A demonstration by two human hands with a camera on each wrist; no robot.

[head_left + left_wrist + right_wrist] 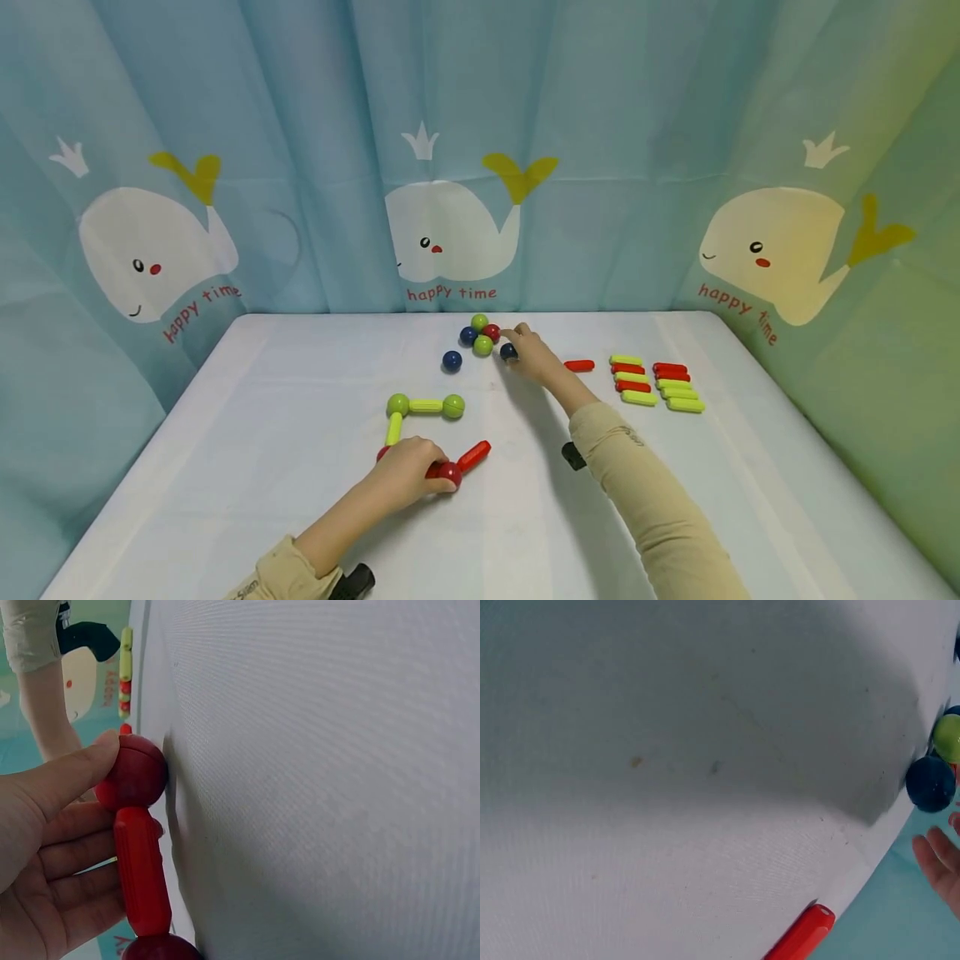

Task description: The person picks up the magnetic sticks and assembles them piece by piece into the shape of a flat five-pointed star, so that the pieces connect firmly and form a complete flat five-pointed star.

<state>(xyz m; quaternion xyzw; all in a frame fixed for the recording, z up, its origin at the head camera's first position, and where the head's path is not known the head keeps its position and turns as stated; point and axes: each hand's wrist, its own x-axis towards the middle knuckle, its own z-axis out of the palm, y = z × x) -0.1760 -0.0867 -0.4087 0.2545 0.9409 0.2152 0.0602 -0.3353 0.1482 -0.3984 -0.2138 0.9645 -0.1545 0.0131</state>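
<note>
In my head view I have the left hand (pixel 411 471) pinching a glossy red ball (pixel 450 475) at its 3 o'clock; a slim red stick (pixel 474 456) leads off that ball toward 2 o'clock. A second red ball (pixel 382 453) peeks out at the hand's 10 o'clock. From there a slim yellow-green stick (pixel 393 429) runs toward 12 to a glossy yellow-green ball (pixel 398 406), and a matching crossbar stick (pixel 426 406) goes on toward 3 to a yellow-green end ball (pixel 453 407). I have the right hand (pixel 534 354) over a glossy dark blue ball (pixel 508 352) at its 9 o'clock, with a cluster of blue, green and red balls (pixel 483 345) toward 10. A loose red stick (pixel 579 365) and two columns of red and yellow-green sticks (pixel 633 379) lie just past its 3 o'clock on the white table (pixel 225 483).

In my left wrist view the thumb presses the red ball; a ribbed red stick (pixel 142 870) drops from it toward 6 o'clock to another red ball.

In my right wrist view loosely extended fingers sit at the dark blue ball's 6 o'clock, gripping nothing that I can see; I cannot tell whether they touch it.
</note>
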